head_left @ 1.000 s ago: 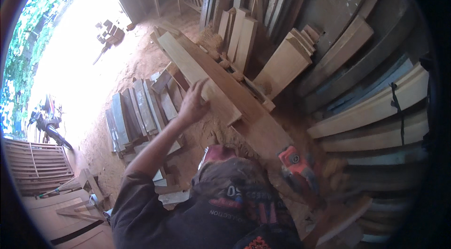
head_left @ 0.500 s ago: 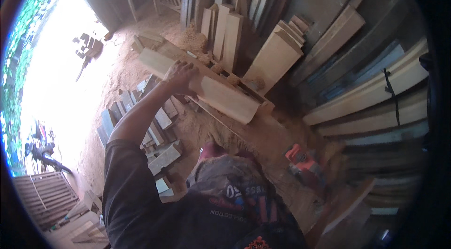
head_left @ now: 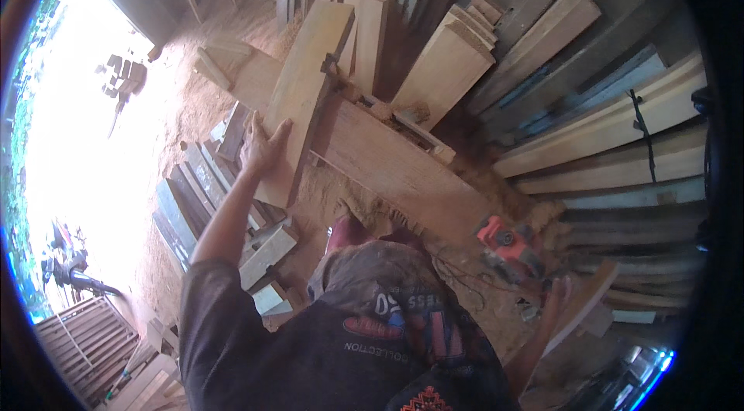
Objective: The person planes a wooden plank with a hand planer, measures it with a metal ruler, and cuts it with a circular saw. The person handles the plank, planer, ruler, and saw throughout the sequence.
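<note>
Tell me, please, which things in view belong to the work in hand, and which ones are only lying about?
In the work:
- pale board, left hand on it
- wide plank beneath that board
- red power tool, right hand close by

Lying about:
- leaning boards
- pile of blocks
- slatted wooden panel

The person's left hand (head_left: 262, 149) is gripping the left side of a pale plank (head_left: 310, 85), its thumb lying along the upper face. The plank is slanting across the tabletop (head_left: 403, 163), reaching past its near and far long edges. By the tabletop's right end, a red and black power tool (head_left: 508, 248) is sitting, with the right hand (head_left: 559, 287) at its rear, too shadowed to show a grip. Light boards (head_left: 446, 62) are standing beyond the far edge; wood offcuts (head_left: 205, 186) are lying off the near edge, toward the left.
</note>
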The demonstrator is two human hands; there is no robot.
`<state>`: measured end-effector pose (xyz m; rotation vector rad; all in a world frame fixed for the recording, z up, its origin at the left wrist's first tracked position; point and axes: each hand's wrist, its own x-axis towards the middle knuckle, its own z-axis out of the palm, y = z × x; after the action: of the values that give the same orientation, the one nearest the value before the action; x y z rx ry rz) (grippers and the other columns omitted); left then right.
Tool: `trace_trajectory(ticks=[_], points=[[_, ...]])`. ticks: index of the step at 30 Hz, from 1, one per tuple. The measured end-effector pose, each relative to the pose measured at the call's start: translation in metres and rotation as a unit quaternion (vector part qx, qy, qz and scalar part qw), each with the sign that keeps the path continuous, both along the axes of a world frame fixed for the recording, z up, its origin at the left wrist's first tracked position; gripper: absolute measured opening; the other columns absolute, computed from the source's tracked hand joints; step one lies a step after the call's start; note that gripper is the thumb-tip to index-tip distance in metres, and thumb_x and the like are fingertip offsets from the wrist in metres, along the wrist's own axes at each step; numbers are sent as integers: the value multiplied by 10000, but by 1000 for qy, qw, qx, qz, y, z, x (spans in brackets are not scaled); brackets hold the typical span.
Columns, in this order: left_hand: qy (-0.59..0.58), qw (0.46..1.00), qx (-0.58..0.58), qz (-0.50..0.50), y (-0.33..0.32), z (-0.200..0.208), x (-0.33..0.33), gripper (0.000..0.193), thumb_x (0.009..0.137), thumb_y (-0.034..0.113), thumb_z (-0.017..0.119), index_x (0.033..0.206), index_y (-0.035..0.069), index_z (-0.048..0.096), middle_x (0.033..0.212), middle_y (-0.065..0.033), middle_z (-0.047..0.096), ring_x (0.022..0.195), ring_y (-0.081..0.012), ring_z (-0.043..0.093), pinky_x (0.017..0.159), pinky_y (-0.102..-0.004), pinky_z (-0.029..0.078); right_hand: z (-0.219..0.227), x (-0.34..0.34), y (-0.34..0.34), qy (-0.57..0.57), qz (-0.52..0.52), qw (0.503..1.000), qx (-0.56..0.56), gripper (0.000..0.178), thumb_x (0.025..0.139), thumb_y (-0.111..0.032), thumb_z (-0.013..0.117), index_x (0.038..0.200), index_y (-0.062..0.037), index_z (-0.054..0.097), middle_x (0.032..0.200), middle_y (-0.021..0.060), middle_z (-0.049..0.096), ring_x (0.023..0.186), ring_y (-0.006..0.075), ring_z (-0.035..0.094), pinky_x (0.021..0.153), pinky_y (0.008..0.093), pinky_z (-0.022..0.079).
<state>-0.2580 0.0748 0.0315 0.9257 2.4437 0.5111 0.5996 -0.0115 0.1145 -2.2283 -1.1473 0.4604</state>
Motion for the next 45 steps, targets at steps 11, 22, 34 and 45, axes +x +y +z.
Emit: trace_trajectory(ticks=[11, 22, 34, 45], points=[[-255, 960, -17, 114, -47, -14, 66, 896, 989, 778, 617, 1247, -67, 765, 1077, -150, 758, 985, -242, 688, 903, -408, 543, 36, -133, 97, -1, 158, 986, -56, 450, 1116, -363, 640, 1356, 7, 729, 1367, 163, 748, 1279, 284, 693, 1104, 403, 520], [-331, 899, 187, 216, -42, -51, 208, 1089, 1050, 787, 491, 1625, -131, 378, 1599, -269, 498, 1403, -358, 531, 1205, -450, 425, -118, 151, -6, -370, -55, 874, -309, 522, 984, -556, 732, 1223, -96, 793, 1243, 180, 775, 1201, 412, 710, 1055, 514, 533], [-403, 882, 104, 219, -30, -38, 252, 976, 918, 931, 528, 1409, 89, 579, 1118, -101, 685, 975, -254, 671, 791, -469, 577, -71, 93, 49, 165, -41, 985, -40, 681, 978, -422, 788, 1461, 32, 632, 1355, 178, 708, 1181, 289, 656, 1059, 443, 509], [-258, 857, 337, 292, -87, 25, 236, 634, 1086, 423, 710, 1537, 30, 500, 1338, -137, 663, 1207, -210, 665, 997, -365, 560, -26, 159, 162, -138, 136, 970, 145, 485, 1099, -366, 589, 1444, -28, 631, 1337, 137, 668, 1220, 265, 614, 1043, 406, 479]])
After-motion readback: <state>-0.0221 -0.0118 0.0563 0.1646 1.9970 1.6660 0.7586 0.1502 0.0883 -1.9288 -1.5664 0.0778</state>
